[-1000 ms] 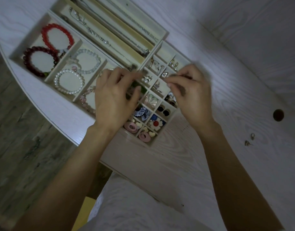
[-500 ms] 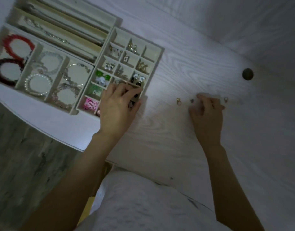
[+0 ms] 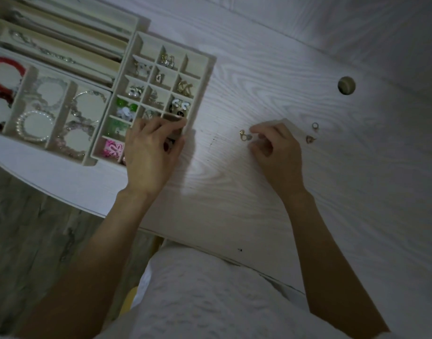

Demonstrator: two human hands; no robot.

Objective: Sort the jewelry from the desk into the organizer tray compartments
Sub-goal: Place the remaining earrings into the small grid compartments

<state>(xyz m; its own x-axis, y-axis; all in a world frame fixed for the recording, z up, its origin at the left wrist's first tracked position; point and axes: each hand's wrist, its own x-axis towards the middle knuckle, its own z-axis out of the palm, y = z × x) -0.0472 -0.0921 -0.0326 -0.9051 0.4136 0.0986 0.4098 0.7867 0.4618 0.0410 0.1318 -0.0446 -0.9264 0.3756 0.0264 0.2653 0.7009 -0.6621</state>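
Pretty dim shot overall, kind of a bluish-grey cast with muted colours. The brightest patch is on the white desk (image 3: pixel 224 167) between the left hand (image 3: pixel 149 155) and the right hand (image 3: pixel 278 152), and it falls off fast into dark corners, so there's heavy vignetting, especially top right and bottom left. The left hand throws a soft shadow to its right onto the desk, and the organizer tray (image 3: pixel 205 77) has a faint shadow along its right edge. No real glare anywhere. Wide-angle distortion bends the desk edge into a curve. The bracelets at the far left look smeared and soft, and the small earrings (image 3: pixel 245 135) are grainy, hard to make out.
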